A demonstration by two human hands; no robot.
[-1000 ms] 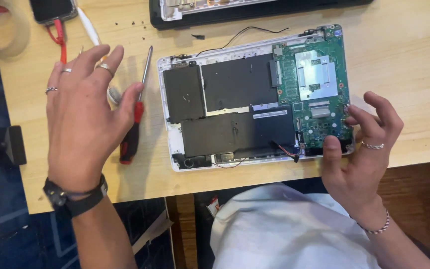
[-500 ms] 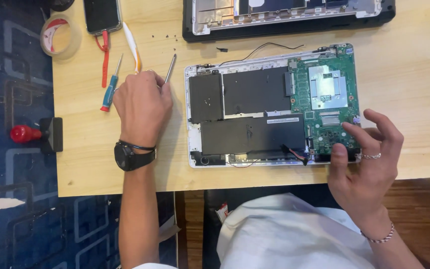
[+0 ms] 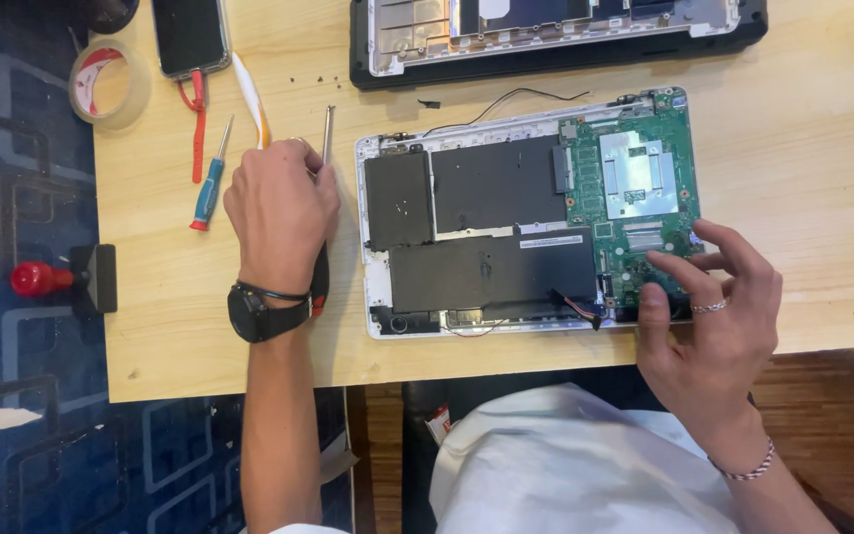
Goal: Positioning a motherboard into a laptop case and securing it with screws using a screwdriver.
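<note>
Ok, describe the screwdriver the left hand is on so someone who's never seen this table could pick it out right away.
Start at the opened laptop base in the middle of the wooden table and look just off its left edge. There the left hand covers a screwdriver lying lengthwise, its bare metal shaft poking out beyond the fingers. Unlike the smaller blue-handled screwdriver further left, its handle by the wrist is black and red.

Opened laptop base (image 3: 506, 227) lies on the table (image 3: 803, 178), screwdrivers (image 3: 212, 178) left, another casing (image 3: 555, 40) behind.

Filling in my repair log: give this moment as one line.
left hand: on screwdriver | right hand: fingers on green board | opened laptop on table
</note>
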